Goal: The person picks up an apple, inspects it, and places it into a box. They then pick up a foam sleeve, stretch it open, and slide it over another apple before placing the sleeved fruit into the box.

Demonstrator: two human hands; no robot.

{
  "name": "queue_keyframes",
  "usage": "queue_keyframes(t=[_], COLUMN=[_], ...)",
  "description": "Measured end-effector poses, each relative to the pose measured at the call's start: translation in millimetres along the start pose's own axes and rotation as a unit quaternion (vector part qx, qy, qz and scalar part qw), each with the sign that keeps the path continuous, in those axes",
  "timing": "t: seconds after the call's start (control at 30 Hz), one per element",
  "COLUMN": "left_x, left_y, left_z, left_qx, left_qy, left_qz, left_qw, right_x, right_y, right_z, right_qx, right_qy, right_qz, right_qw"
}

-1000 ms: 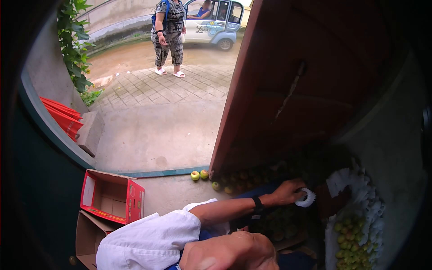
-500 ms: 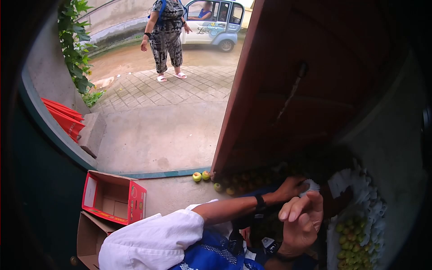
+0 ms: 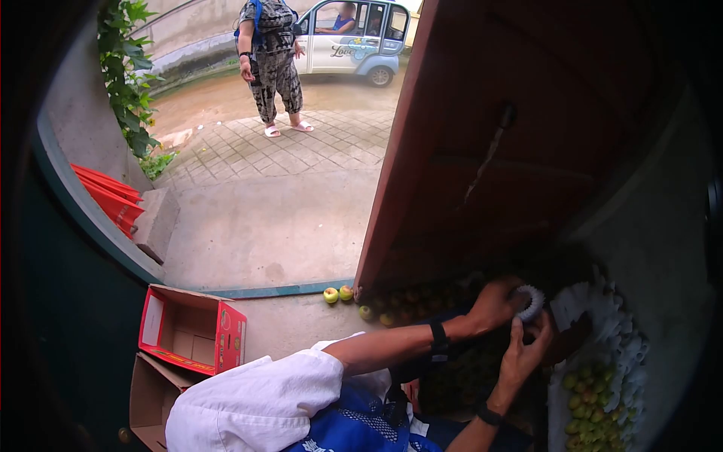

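Note:
A white foam fruit net [image 3: 533,303] is held between my two hands, low at the right by the dark door. My left hand [image 3: 495,305] is closed at its left side, with the fingertips at its round opening. From below, my right hand [image 3: 527,348] grips the net's lower edge between thumb and fingers. Whether a fruit sits inside the net is too dark to tell. To the right lie more white foam nets [image 3: 621,350] in a heap, beside a pile of green apples [image 3: 591,407].
Two open cardboard boxes, one a red box [image 3: 232,339], stand at the left. Apples [image 3: 330,295] lie by the door [image 3: 482,151], others in its shadow. Outside are a standing person [image 3: 273,60] and a small white-blue car [image 3: 354,45]. Red bags [image 3: 109,197] lean at the left.
My right hand, raised with bent fingers before, has turned and moved up to grip the foam net. The net now faces me with its opening. The person outside has shifted slightly left.

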State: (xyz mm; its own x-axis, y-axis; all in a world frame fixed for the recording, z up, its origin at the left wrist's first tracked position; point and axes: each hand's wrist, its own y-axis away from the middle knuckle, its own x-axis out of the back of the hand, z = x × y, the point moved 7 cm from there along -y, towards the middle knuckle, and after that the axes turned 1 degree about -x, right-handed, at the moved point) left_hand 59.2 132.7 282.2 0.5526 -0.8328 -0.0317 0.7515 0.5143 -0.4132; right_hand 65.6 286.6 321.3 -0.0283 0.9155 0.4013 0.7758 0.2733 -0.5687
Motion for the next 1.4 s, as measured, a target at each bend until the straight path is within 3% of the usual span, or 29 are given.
queue_keyframes(t=[0.3, 0.47, 0.57, 0.73, 0.93, 1.07, 1.4], left_x=[-13, -24, -25, -18, -11, -19, -34], left_y=[17, 29, 34, 33, 33, 37, 37], left_z=[24, 31, 37, 36, 32, 25, 25], left_qx=[-0.087, -0.160, -0.161, -0.147, -0.118, -0.118, -0.162], left_qy=[-0.109, -0.148, -0.133, -0.111, -0.091, -0.113, -0.209], left_qz=[-0.015, -0.066, -0.072, -0.056, -0.026, -0.052, -0.054], left_qw=[0.990, 0.974, 0.975, 0.981, 0.989, 0.985, 0.963], right_x=[3, 11, 10, 10, 9, 14, 20], right_y=[2, 0, -1, 5, 6, 5, 0], right_z=[21, 38, 38, 42, 39, 38, 39], right_qx=[-0.104, -0.078, -0.087, -0.016, -0.037, -0.063, -0.009], right_qy=[-0.061, -0.037, 0.000, 0.050, 0.053, 0.016, 0.145], right_qz=[0.033, 0.060, 0.062, 0.078, 0.064, 0.078, 0.043], right_qw=[0.992, 0.994, 0.994, 0.996, 0.996, 0.995, 0.988])
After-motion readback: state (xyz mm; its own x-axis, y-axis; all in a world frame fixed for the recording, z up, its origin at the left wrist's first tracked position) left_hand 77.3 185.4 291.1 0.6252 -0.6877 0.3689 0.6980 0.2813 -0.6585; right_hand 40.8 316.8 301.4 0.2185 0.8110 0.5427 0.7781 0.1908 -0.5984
